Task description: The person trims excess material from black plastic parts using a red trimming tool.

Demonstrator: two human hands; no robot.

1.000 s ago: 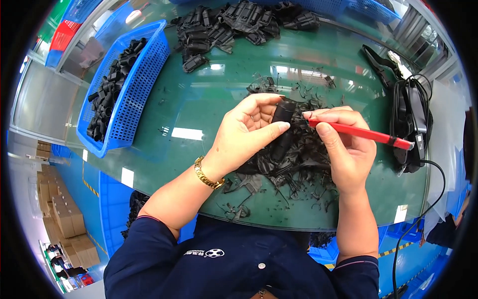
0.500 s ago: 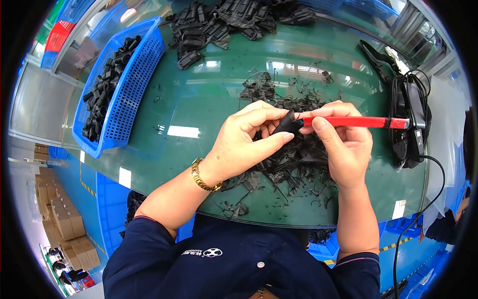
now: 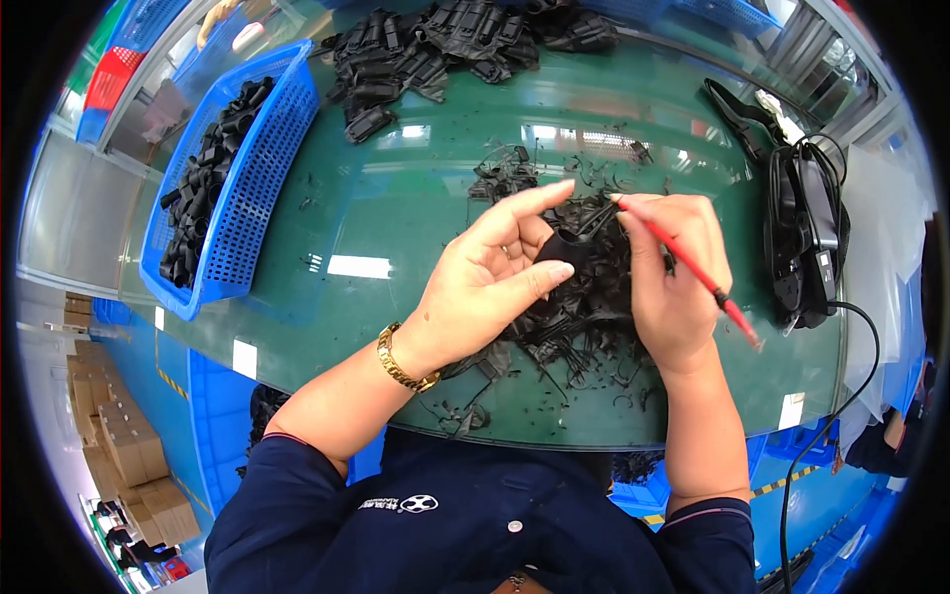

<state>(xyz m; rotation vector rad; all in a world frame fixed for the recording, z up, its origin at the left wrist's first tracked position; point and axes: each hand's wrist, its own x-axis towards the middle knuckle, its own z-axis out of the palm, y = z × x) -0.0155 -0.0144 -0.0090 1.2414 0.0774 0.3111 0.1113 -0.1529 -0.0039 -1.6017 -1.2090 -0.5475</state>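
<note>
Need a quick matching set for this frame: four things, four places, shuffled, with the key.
Things:
1. blue basket
2. red-handled tool
3. small black part
4. gold bracelet

Places:
A. in the right hand
B. on the left wrist
C. far left of the green table
D. pinched in the left hand

Pairs: 1-C, 2-A, 3-D, 4-B

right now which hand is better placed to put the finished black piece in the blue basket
Left, likely: the left hand already pinches the black piece and is nearer the blue basket; the right hand holds the red tool.
</note>
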